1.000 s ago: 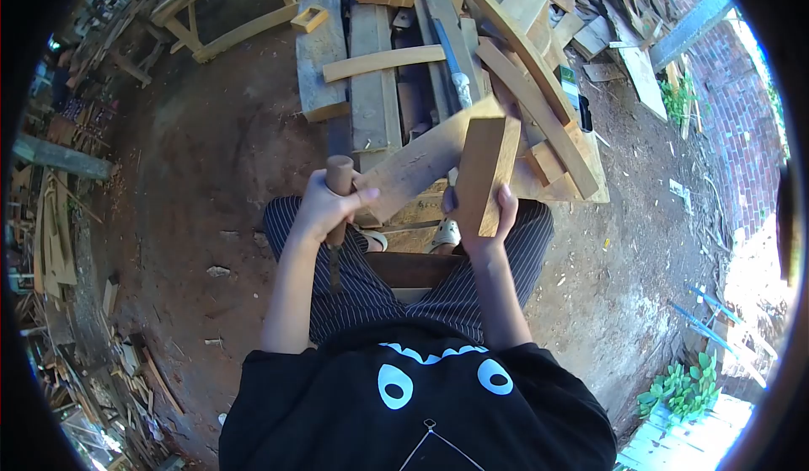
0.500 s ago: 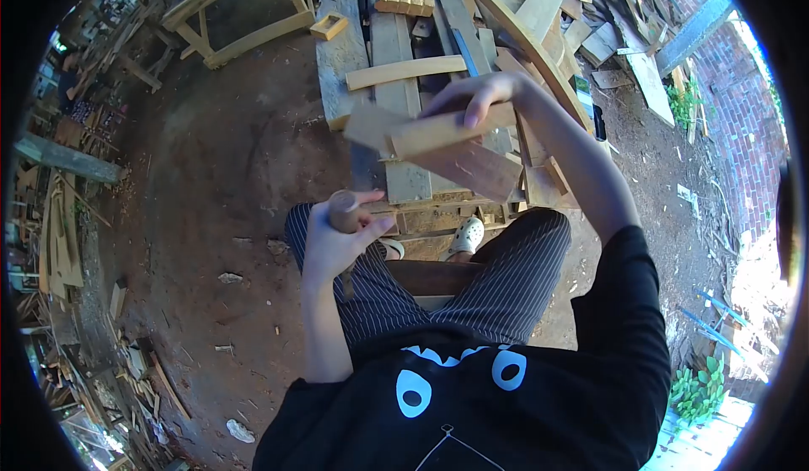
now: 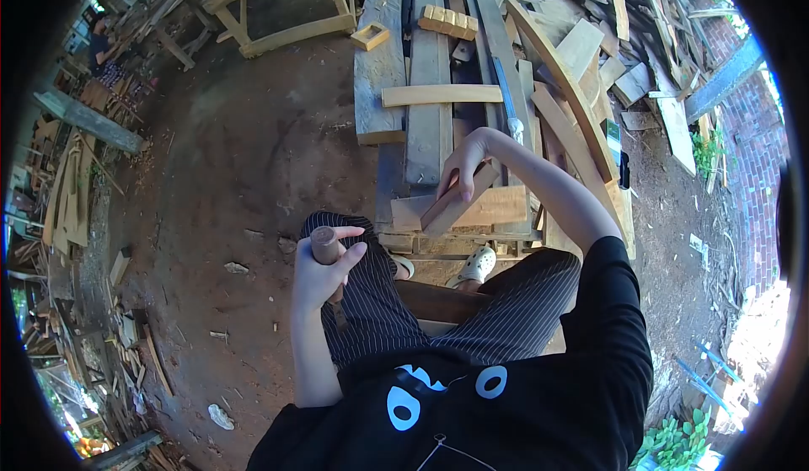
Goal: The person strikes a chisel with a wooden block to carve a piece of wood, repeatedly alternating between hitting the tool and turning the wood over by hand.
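My left hand (image 3: 318, 269) is closed around a round brown wooden handle (image 3: 324, 245), held upright over my left thigh; what its lower end carries is mostly hidden. Over the near end of the bench, my right hand (image 3: 468, 166) grips a short reddish wooden board (image 3: 455, 205) from above, tilted on its edge. A paler wooden strip (image 3: 503, 208) crosses behind that board, lying along the bench's near end. Farther up, a light slat (image 3: 442, 94) lies across the bench planks (image 3: 430, 134).
A row of small wooden blocks (image 3: 448, 23) and a small wooden frame (image 3: 370, 36) rest on the bench. A blue-handled tool (image 3: 508, 92) lies beside them. Long boards (image 3: 566, 83) and scrap pile up at right. A wooden stand (image 3: 295, 45) is at back left; a person (image 3: 103, 50) sits beyond.
The view has shifted, moving the bench rightward and down. My right hand has lowered and turned the wooden pieces, which were fanned out and blurred before. My left hand keeps the handle.
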`<action>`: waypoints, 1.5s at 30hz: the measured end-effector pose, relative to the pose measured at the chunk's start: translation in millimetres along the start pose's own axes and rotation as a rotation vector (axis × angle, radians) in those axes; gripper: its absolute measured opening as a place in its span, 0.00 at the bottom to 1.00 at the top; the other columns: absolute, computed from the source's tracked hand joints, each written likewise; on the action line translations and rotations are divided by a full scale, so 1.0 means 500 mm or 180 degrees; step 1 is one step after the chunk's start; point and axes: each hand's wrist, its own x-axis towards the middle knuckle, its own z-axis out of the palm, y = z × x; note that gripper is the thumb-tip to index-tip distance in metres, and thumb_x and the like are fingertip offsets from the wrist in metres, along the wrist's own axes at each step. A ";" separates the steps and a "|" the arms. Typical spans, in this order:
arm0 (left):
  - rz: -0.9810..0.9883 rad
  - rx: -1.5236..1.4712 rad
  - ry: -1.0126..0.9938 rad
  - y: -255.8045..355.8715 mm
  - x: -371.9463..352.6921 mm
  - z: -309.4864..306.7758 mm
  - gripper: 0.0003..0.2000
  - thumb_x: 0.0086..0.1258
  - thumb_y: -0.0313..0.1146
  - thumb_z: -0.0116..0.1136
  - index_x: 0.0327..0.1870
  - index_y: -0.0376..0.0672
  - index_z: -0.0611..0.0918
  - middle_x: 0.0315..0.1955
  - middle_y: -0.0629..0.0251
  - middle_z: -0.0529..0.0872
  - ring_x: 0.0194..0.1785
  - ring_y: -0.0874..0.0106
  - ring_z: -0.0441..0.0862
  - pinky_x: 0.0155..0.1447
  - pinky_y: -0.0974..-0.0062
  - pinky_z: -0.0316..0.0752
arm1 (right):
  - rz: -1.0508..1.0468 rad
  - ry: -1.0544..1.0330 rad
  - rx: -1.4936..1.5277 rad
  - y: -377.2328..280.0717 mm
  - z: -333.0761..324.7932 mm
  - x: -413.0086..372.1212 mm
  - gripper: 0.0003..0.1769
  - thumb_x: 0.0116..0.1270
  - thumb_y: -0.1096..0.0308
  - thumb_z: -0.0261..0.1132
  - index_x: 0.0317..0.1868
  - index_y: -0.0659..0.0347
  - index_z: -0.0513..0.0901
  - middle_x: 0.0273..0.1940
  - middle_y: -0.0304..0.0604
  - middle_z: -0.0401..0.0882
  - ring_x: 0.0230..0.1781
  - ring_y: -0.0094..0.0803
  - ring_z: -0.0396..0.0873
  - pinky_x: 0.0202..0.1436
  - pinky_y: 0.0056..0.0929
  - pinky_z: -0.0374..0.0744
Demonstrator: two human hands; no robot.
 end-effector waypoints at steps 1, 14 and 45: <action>0.0013 -0.0056 -0.0017 -0.004 0.004 0.007 0.13 0.63 0.35 0.71 0.45 0.39 0.87 0.14 0.77 0.77 0.16 0.87 0.71 0.22 0.84 0.65 | 0.0057 0.0156 -0.0018 0.006 0.002 -0.007 0.45 0.50 0.63 0.75 0.69 0.67 0.70 0.64 0.48 0.74 0.61 0.31 0.73 0.65 0.26 0.69; -0.0042 0.0040 -0.0024 -0.004 0.038 0.076 0.12 0.64 0.36 0.70 0.43 0.38 0.87 0.14 0.76 0.77 0.15 0.86 0.71 0.21 0.84 0.63 | -0.0750 0.1100 0.0036 0.048 0.087 -0.033 0.47 0.46 0.60 0.79 0.68 0.64 0.72 0.59 0.47 0.79 0.56 0.29 0.76 0.60 0.26 0.73; -0.1187 0.1905 -0.0232 -0.039 0.230 0.188 0.21 0.61 0.43 0.67 0.23 0.30 0.80 0.18 0.57 0.83 0.18 0.70 0.81 0.27 0.70 0.77 | -0.3374 0.5972 0.2943 0.126 0.579 0.152 0.56 0.54 0.48 0.68 0.74 0.75 0.54 0.77 0.54 0.45 0.66 0.41 0.69 0.63 0.44 0.76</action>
